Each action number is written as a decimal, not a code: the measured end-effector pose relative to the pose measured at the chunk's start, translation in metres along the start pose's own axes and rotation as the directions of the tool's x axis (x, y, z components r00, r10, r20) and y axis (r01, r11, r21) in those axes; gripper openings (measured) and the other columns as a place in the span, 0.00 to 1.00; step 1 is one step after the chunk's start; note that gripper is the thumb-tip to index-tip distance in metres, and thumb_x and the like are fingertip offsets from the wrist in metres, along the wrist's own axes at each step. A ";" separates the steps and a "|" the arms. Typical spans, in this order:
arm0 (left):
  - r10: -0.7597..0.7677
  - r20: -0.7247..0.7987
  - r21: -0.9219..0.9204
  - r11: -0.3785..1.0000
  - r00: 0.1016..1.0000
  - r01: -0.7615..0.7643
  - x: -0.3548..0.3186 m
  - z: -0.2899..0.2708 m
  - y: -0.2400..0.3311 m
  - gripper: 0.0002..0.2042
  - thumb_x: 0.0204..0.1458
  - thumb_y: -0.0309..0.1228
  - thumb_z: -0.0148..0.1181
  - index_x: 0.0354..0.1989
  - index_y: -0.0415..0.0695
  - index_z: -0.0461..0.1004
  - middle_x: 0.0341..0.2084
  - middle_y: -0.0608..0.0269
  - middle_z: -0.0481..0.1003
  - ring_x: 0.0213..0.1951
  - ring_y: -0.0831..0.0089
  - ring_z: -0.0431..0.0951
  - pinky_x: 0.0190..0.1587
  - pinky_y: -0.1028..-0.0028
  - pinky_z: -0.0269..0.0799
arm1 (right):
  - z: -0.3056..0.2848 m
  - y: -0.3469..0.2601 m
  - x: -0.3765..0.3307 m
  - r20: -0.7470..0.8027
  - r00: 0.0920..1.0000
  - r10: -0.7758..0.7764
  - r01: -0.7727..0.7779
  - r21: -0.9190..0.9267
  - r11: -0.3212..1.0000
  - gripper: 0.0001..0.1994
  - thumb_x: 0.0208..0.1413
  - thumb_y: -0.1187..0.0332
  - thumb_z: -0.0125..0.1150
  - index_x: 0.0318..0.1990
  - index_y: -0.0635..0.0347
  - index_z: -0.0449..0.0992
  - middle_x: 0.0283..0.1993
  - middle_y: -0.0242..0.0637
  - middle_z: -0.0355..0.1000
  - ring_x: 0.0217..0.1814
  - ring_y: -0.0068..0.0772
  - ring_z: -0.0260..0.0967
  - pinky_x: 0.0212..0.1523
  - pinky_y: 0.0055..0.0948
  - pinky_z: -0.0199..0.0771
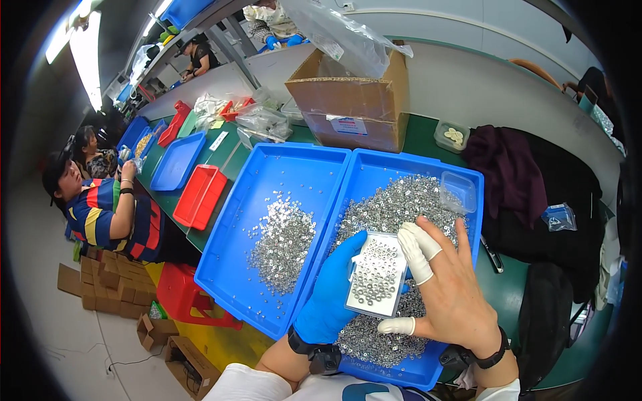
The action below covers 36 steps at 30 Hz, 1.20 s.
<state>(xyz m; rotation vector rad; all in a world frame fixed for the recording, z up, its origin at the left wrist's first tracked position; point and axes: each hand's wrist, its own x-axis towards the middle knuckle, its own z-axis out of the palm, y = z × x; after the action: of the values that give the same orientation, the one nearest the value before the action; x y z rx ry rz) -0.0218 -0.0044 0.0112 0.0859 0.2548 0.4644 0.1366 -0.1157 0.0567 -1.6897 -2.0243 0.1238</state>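
Over the right blue tray (468,175) of loose metal washers (388,207), the gloved left hand (332,287) grips the light, stiff sorting plate (376,275) by its left edge, best held level, while the right hand (449,284) rests spread-fingered on it.

Two large blue trays (267,281) (428,170) side by side (both holding silvery washers past counting), one perforated white plate (378,274), one cardboard box (354,100), two red trays (199,195) (175,122).
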 end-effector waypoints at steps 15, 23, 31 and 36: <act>0.252 -0.241 0.561 0.824 0.937 -0.077 -0.003 0.023 -0.008 0.22 0.65 0.43 0.37 0.57 0.39 0.65 0.45 0.49 0.76 0.42 0.60 0.80 0.42 0.60 0.81 | -0.002 -0.001 -0.001 -0.024 1.000 0.003 -0.004 -0.005 1.000 0.56 0.35 0.33 0.64 0.67 0.63 0.52 0.62 0.51 0.58 0.67 0.58 0.54 0.64 0.71 0.39; 0.052 0.114 0.127 0.990 0.992 -0.067 -0.002 0.006 -0.003 0.20 0.65 0.36 0.40 0.60 0.36 0.62 0.49 0.51 0.73 0.47 0.65 0.78 0.46 0.67 0.79 | 0.000 0.000 0.000 -0.011 1.000 -0.005 0.004 -0.028 1.000 0.55 0.36 0.31 0.62 0.67 0.62 0.54 0.62 0.51 0.59 0.67 0.58 0.54 0.65 0.71 0.37; -0.045 -0.014 -0.042 0.998 0.999 0.044 0.001 0.007 -0.001 0.24 0.65 0.44 0.37 0.60 0.38 0.63 0.47 0.46 0.75 0.44 0.57 0.80 0.43 0.60 0.81 | -0.001 -0.001 -0.001 0.003 1.000 0.013 -0.012 -0.042 0.999 0.54 0.37 0.30 0.61 0.65 0.64 0.56 0.61 0.51 0.60 0.68 0.58 0.53 0.65 0.71 0.37; -0.027 0.020 -0.040 0.999 0.999 0.028 0.000 0.002 -0.001 0.24 0.65 0.44 0.37 0.60 0.38 0.63 0.47 0.46 0.75 0.44 0.57 0.80 0.43 0.60 0.81 | 0.000 -0.001 0.001 0.014 1.000 0.014 -0.013 -0.043 0.999 0.54 0.37 0.30 0.61 0.64 0.65 0.57 0.61 0.51 0.60 0.68 0.57 0.53 0.65 0.71 0.36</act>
<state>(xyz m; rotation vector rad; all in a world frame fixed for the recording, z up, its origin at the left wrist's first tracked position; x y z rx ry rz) -0.0206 -0.0048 0.0129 0.0471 0.2271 0.4409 0.1356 -0.1151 0.0575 -1.7333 -2.0400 0.0977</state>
